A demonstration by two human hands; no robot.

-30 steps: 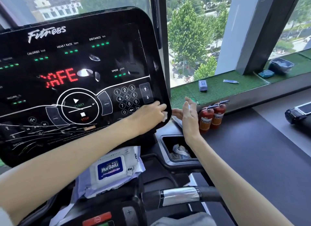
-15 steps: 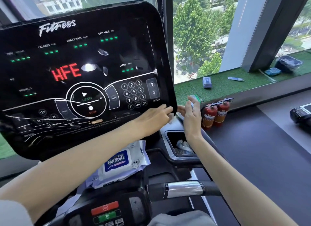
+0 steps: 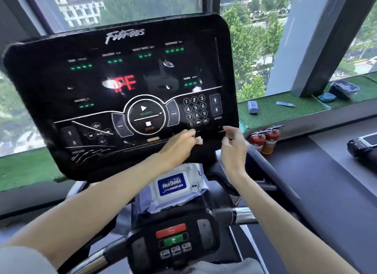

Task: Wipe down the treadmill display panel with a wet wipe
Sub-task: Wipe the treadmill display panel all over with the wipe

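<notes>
Left hand [image 3: 179, 146] bunches the wipe [image 3: 199, 140] against the panel [image 3: 61, 80], right hand [image 3: 233, 147] grips its corner; the keypad [image 3: 195, 110] just above the left hand could get pressed by accident.

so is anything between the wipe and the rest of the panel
Nothing visible: the left hand holds the wipe on the panel at its lower edge; the right hand is off at the lower right corner.

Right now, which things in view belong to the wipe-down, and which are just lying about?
Job: black treadmill display panel; small white wet wipe in the left hand; right hand gripping the panel's lower edge; white wet-wipe pack with blue label.
Lying about: two red fire extinguishers; blue packet on the green sill; dark tray.
</notes>
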